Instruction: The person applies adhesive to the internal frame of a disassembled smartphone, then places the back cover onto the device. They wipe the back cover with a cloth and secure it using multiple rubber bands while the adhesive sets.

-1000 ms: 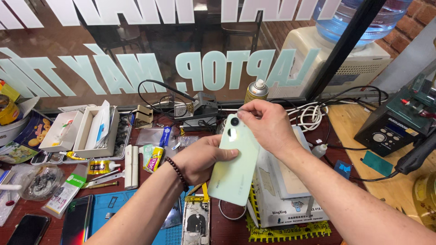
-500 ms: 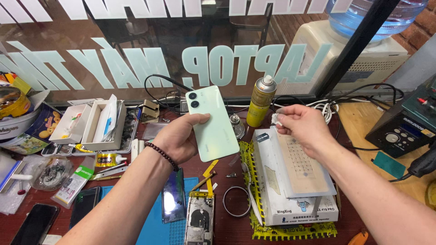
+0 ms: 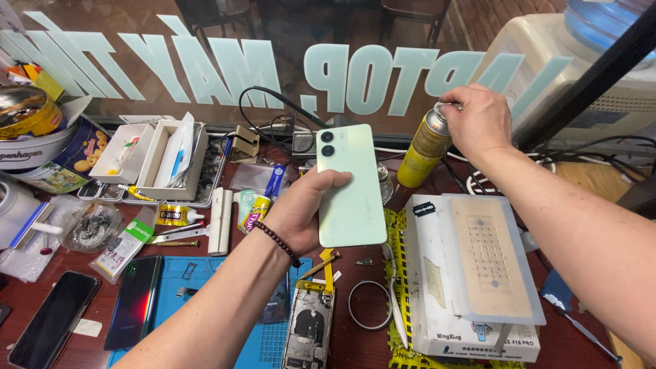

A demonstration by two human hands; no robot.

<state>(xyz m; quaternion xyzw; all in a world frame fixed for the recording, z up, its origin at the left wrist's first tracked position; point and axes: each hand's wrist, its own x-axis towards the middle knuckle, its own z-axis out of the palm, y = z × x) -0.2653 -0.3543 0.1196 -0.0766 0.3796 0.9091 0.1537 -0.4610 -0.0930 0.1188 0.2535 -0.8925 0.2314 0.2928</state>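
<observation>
My left hand (image 3: 301, 212) grips a pale green phone (image 3: 350, 188) by its left edge, back side up, twin camera lenses at its top, held above the bench. A dark bead bracelet circles that wrist. My right hand (image 3: 478, 119) is closed over the top of a yellow spray can (image 3: 422, 150) that stands upright by the window at the back.
A white heating-pad machine (image 3: 478, 273) sits at the right. An opened phone body (image 3: 307, 324) lies on a blue mat (image 3: 198, 287). Two dark phones (image 3: 133, 301) lie at the left. White boxes (image 3: 160, 154), glue tubes, cables and a tin crowd the back.
My right hand let go of the phone's top, moved right and back, and closed on the spray can. My left hand kept the phone and lifted it slightly.
</observation>
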